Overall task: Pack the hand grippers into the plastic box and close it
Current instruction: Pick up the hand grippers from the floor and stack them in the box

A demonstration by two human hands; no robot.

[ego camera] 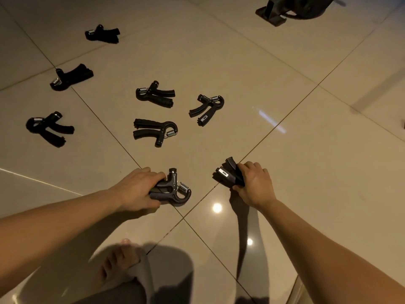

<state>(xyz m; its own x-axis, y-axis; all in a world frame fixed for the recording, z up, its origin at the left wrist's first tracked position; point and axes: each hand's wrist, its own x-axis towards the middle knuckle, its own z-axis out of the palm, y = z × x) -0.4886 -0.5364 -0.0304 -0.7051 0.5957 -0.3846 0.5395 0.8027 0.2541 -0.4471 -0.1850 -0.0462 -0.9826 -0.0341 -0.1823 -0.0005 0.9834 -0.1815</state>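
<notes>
Several black hand grippers with steel springs lie scattered on the tiled floor (274, 69). My left hand (137, 189) grips the handles of one hand gripper (173, 189) that rests on the floor, spring end pointing right. My right hand (255, 183) holds a bunch of hand grippers (228, 174) by their handles, just above the floor. Loose ones lie further off: one in the middle (155, 132), one behind it (155, 94), one to the right (206, 108), and three at the left (49, 128) (70, 76) (102, 34). No plastic box is in view.
A black piece of exercise gear (293, 8) sits at the far upper right. My bare foot (118, 260) and bent knee are at the bottom centre, close to my arms. Glossy tiles reflect ceiling lights.
</notes>
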